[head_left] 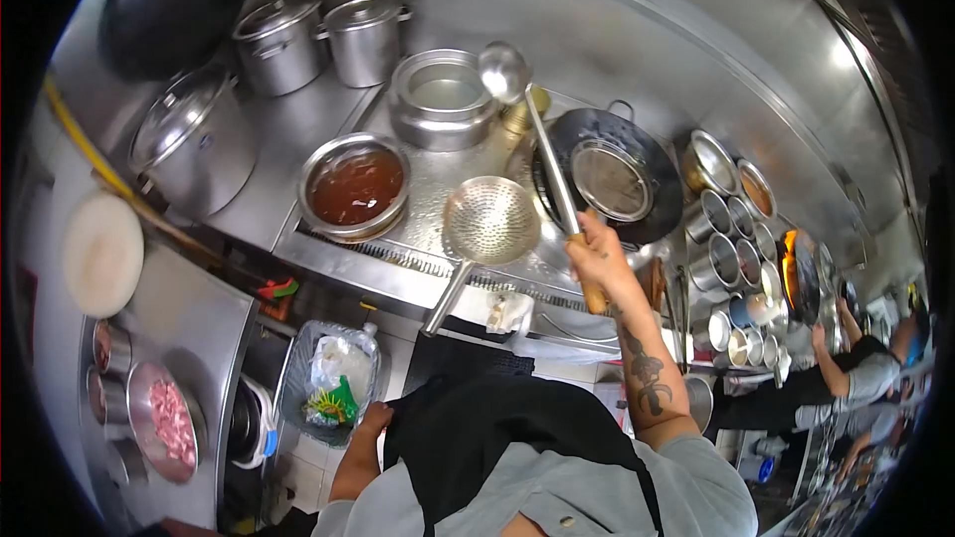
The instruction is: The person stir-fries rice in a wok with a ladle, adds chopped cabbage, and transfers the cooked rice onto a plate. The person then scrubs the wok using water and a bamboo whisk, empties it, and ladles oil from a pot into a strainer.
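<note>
My right hand point(598, 257) is closed around the wooden handle of a long metal ladle point(553, 157). Its bowl is raised at the far end, beside a wide-necked metal pot point(438, 124) holding pale liquid. Right of the ladle sits a dark wok point(662, 154) with a round strainer point(609, 182) in it. A perforated skimmer point(490, 222) lies on the stove, its handle jutting over the front edge. To its left stands a metal basin point(310, 201) of reddish-brown liquid. Down by the black apron is my left hand point(376, 420); its fingers are mostly hidden.
Lidded steel pots point(366, 43) stand along the back left. On the left counter is a bowl of raw meat pieces point(171, 425). A lined bin point(328, 383) sits on the floor. Several metal containers point(714, 264) crowd the right, near another person point(854, 373) and a flaming wok point(802, 276).
</note>
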`<action>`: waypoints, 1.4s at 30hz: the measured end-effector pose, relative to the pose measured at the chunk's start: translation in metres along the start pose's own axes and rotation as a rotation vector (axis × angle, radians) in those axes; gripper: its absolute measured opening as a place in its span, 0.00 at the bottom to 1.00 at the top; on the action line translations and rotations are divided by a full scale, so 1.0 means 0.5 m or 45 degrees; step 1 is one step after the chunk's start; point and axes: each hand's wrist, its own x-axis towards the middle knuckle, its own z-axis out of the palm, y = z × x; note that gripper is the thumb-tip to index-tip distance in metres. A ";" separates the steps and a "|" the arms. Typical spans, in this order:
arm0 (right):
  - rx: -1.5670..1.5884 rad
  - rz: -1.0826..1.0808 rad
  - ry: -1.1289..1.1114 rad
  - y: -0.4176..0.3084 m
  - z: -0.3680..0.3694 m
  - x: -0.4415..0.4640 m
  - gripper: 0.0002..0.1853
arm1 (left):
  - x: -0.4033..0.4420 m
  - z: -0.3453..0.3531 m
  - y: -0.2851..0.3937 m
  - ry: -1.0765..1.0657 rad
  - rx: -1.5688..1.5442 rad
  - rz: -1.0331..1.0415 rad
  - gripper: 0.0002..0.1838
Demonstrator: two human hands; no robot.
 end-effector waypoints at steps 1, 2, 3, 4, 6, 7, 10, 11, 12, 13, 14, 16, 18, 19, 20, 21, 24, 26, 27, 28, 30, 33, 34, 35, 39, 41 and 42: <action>0.059 0.032 -0.118 0.004 0.037 0.022 0.25 | -0.006 -0.008 0.017 -0.022 0.003 -0.086 0.15; 0.116 0.067 -0.234 0.003 0.076 0.040 0.25 | -0.016 -0.004 0.013 -0.048 0.004 -0.171 0.16; 0.118 0.115 -0.283 -0.001 0.113 0.050 0.22 | -0.027 -0.005 0.005 -0.050 0.088 -0.099 0.15; 0.054 0.138 -0.334 -0.002 0.152 0.063 0.19 | -0.042 -0.003 0.007 -0.010 0.039 -0.172 0.15; -0.011 0.167 -0.421 0.026 0.225 0.095 0.15 | -0.066 -0.002 0.018 0.066 -0.059 -0.312 0.15; -0.066 0.181 -0.434 0.020 0.257 0.100 0.12 | -0.080 0.002 0.011 0.056 -0.074 -0.301 0.15; -0.234 0.061 -0.519 0.060 0.329 0.134 0.13 | -0.114 0.025 -0.015 0.035 -0.179 -0.358 0.14; -0.339 0.003 -0.526 0.061 0.348 0.138 0.12 | -0.120 0.035 -0.019 0.036 -0.256 -0.441 0.14; -0.374 0.028 -0.530 0.070 0.366 0.145 0.12 | -0.126 0.043 -0.024 0.061 -0.248 -0.490 0.13; -0.409 0.053 -0.532 0.091 0.384 0.156 0.12 | -0.132 0.048 -0.024 0.086 -0.242 -0.540 0.12; -0.443 0.079 -0.532 0.079 0.399 0.153 0.11 | -0.140 0.041 -0.011 0.060 -0.311 -0.615 0.12; -0.176 0.338 -0.603 0.064 0.405 0.151 0.10 | -0.154 0.027 0.014 0.042 -0.448 -0.747 0.11; -0.020 0.559 -0.691 0.056 0.402 0.176 0.09 | -0.172 -0.004 0.067 0.104 -0.586 -0.844 0.10; 0.300 0.692 -0.757 0.055 0.396 0.181 0.08 | -0.171 -0.004 0.066 0.112 -0.603 -0.851 0.10; 0.566 0.843 -0.853 0.051 0.387 0.186 0.08 | -0.171 -0.006 0.067 0.121 -0.620 -0.858 0.10; 0.838 0.990 -0.942 0.045 0.376 0.191 0.09 | -0.162 0.000 0.052 0.087 -0.583 -0.831 0.10; 1.299 1.135 -1.122 0.041 0.355 0.192 0.13 | -0.131 0.049 -0.035 0.036 -0.451 -0.613 0.10; 1.425 1.137 -1.163 0.039 0.344 0.184 0.14 | -0.124 0.047 -0.047 0.045 -0.370 -0.474 0.10; 1.465 1.147 -1.167 0.036 0.336 0.179 0.14 | -0.120 0.047 -0.052 0.062 -0.336 -0.430 0.10; 1.503 1.132 -1.169 0.032 0.327 0.173 0.14 | -0.117 0.043 -0.053 0.072 -0.328 -0.404 0.10; 1.582 1.100 -1.170 0.024 0.309 0.159 0.15 | -0.110 0.035 -0.053 0.085 -0.339 -0.369 0.11; 1.718 1.016 -1.176 0.012 0.266 0.137 0.17 | -0.097 0.049 -0.079 0.031 -0.167 -0.264 0.12; 1.762 0.988 -1.175 0.004 0.248 0.129 0.17 | -0.093 0.039 -0.063 0.007 -0.196 -0.345 0.12; 1.765 0.936 -1.183 -0.007 0.225 0.120 0.18 | -0.088 0.027 -0.044 -0.016 -0.224 -0.428 0.13; 1.803 0.815 -0.980 -0.029 0.121 0.081 0.20 | -0.104 -0.086 0.160 0.069 -0.401 -0.790 0.14; 1.845 0.735 -0.902 -0.044 0.058 0.053 0.22 | -0.083 -0.065 0.121 0.021 -0.209 -0.608 0.14; 1.866 0.702 -0.863 -0.048 0.025 0.038 0.22 | -0.072 -0.061 0.115 -0.004 -0.117 -0.514 0.14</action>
